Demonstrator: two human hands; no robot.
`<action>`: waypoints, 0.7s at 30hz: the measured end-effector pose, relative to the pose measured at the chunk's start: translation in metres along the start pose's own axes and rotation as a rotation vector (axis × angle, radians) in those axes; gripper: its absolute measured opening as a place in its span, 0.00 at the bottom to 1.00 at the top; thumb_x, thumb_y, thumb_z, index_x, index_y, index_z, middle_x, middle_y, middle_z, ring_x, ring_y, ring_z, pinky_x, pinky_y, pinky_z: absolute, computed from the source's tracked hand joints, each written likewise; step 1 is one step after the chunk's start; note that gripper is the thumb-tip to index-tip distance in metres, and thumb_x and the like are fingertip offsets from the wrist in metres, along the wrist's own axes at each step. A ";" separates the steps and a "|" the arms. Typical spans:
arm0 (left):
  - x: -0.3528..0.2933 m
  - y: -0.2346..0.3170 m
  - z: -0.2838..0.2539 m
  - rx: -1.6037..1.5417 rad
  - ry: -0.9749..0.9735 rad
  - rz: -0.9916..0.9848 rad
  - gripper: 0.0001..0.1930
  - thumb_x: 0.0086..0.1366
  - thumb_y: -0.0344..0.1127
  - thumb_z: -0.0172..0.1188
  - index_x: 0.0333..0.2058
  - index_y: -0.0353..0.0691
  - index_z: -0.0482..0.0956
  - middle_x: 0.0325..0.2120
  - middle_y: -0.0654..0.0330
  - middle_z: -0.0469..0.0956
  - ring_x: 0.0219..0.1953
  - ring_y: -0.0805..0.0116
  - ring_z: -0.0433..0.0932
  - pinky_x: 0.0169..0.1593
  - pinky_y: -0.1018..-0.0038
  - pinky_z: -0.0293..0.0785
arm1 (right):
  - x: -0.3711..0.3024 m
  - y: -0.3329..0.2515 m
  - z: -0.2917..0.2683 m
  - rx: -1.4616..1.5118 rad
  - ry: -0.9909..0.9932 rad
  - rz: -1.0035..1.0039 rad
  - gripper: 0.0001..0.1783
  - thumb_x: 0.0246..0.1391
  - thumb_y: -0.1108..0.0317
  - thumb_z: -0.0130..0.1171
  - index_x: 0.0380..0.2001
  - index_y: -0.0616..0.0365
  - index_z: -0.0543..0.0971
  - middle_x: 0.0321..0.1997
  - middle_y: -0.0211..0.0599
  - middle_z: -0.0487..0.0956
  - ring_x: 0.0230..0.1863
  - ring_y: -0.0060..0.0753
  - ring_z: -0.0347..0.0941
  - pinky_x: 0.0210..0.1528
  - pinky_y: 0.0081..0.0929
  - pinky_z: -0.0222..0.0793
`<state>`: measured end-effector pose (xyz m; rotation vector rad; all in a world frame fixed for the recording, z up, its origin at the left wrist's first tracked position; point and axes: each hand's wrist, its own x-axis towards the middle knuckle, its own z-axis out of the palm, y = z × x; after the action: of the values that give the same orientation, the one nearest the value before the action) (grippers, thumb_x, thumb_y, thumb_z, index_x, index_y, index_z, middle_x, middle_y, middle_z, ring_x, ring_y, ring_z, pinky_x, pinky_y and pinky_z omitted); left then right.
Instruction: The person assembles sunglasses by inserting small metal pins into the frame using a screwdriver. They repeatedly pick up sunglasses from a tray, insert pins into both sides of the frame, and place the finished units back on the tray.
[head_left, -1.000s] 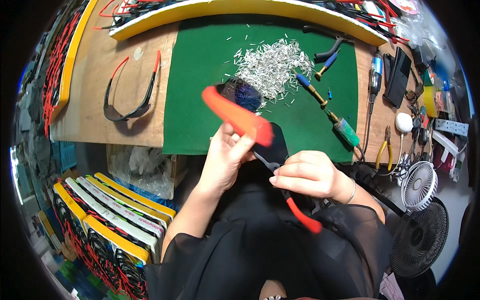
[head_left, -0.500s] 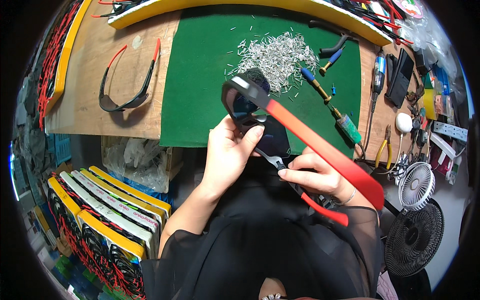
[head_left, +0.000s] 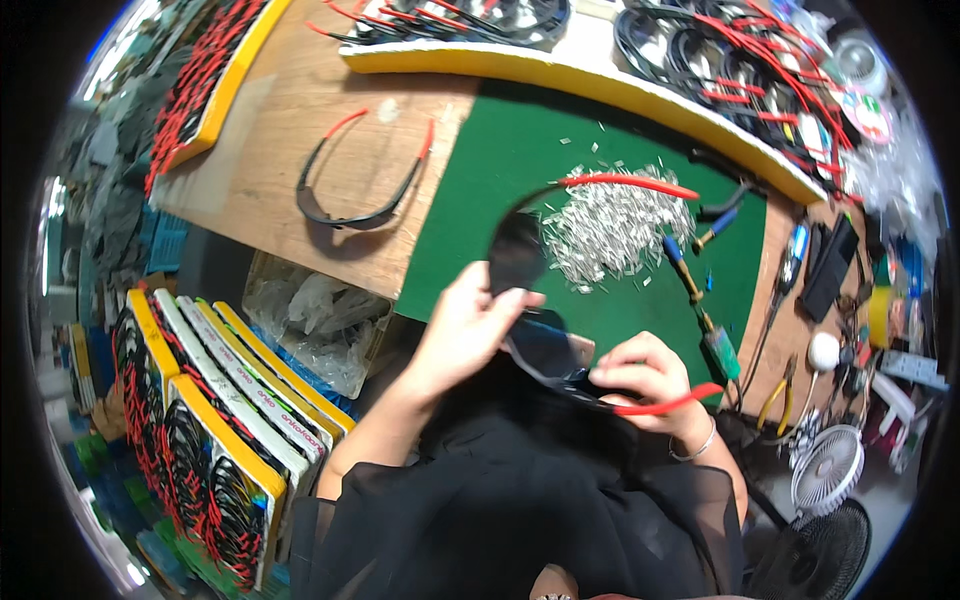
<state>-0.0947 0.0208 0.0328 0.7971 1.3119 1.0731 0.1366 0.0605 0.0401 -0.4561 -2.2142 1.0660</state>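
A pair of black sunglasses with red temple tips is held between my hands over the table's front edge. My left hand pinches the frame near the middle of the lenses. Toward the right end, my right hand grips the sunglasses near the hinge, its fingers closed. One temple reaches out over a pile of small silvery pins on the green mat; the other points right, past my right hand. The sunglasses are partly blurred. On the wooden tabletop to the left, a second pair of sunglasses lies with its temples unfolded.
Screwdriver-like tools lie at the mat's right side, with yellow-handled pliers beyond. Yellow-edged trays of sunglasses line the back; more trays stand lower left. A white fan is at the right.
The sunglasses have turned in my hands: the red temple that crossed in front of my right hand now extends out over the pins. The whole view has shifted, with the table appearing lower and farther right.
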 end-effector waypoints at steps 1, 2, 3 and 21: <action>-0.003 0.002 -0.020 0.058 0.096 0.063 0.13 0.61 0.33 0.52 0.43 0.37 0.66 0.29 0.62 0.77 0.24 0.83 0.72 0.23 0.89 0.66 | -0.002 0.003 0.001 -0.041 0.075 0.073 0.21 0.35 0.70 0.66 0.38 0.58 0.76 0.35 0.37 0.73 0.31 0.33 0.70 0.31 0.25 0.68; -0.010 0.012 -0.041 0.098 0.231 0.122 0.13 0.61 0.33 0.51 0.43 0.37 0.66 0.29 0.63 0.75 0.24 0.82 0.72 0.23 0.88 0.68 | -0.006 0.004 0.001 -0.055 0.101 0.158 0.22 0.36 0.71 0.66 0.39 0.58 0.75 0.35 0.38 0.72 0.31 0.32 0.70 0.31 0.24 0.68; -0.017 0.022 -0.063 0.132 0.363 0.189 0.13 0.60 0.32 0.51 0.43 0.37 0.65 0.28 0.64 0.74 0.24 0.81 0.72 0.23 0.87 0.69 | -0.011 0.007 0.001 -0.078 0.129 0.238 0.23 0.36 0.72 0.65 0.41 0.59 0.74 0.35 0.38 0.72 0.30 0.32 0.69 0.30 0.23 0.68; 0.058 0.028 -0.160 0.370 0.727 0.060 0.16 0.56 0.45 0.56 0.26 0.36 0.69 0.17 0.63 0.69 0.17 0.74 0.70 0.15 0.79 0.68 | -0.025 0.026 0.018 -0.400 0.275 0.277 0.07 0.38 0.77 0.60 0.26 0.59 0.76 0.25 0.37 0.74 0.26 0.37 0.71 0.28 0.28 0.67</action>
<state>-0.2607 0.0657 0.0178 0.7399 2.1571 1.2411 0.1437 0.0525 0.0018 -1.0440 -2.1506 0.6357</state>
